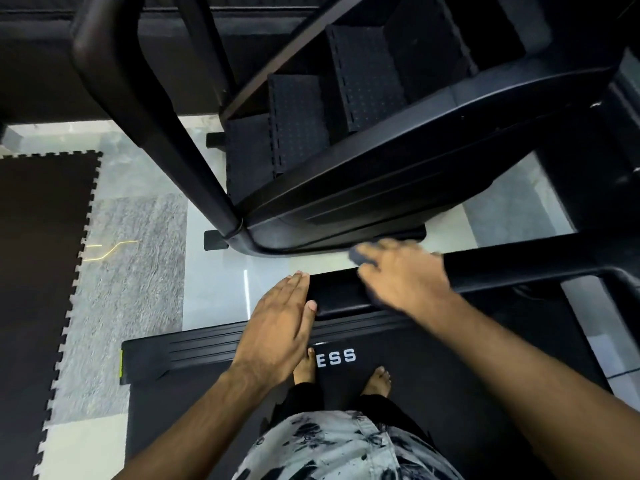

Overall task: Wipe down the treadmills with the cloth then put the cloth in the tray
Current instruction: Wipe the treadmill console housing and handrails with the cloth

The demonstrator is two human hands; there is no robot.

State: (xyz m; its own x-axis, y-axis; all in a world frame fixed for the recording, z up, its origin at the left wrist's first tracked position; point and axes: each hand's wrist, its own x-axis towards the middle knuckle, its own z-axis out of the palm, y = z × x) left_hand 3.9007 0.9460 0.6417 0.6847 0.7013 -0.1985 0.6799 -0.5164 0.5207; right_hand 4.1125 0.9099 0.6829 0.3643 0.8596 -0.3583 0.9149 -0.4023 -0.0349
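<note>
I stand barefoot on a black treadmill belt (450, 375) printed with white letters. Its black handrail (339, 296) crosses in front of me and ends near the middle of the view. My right hand (401, 275), blurred, presses a dark cloth (360, 257) flat onto the top of this rail, and the cloth shows just past the fingertips. My left hand (277, 323) is flat with straight fingers together. It lies beside the rail's left end, thumb against the rail, and holds nothing. No tray is in view.
A black stair-climbing machine (298, 126) with textured steps and a thick curved frame (346, 216) stands directly ahead. A dark interlocking foam mat (41, 237) and grey carpet (131, 271) lie at the left. The treadmill's ribbed side rail (194, 348) runs below my left hand.
</note>
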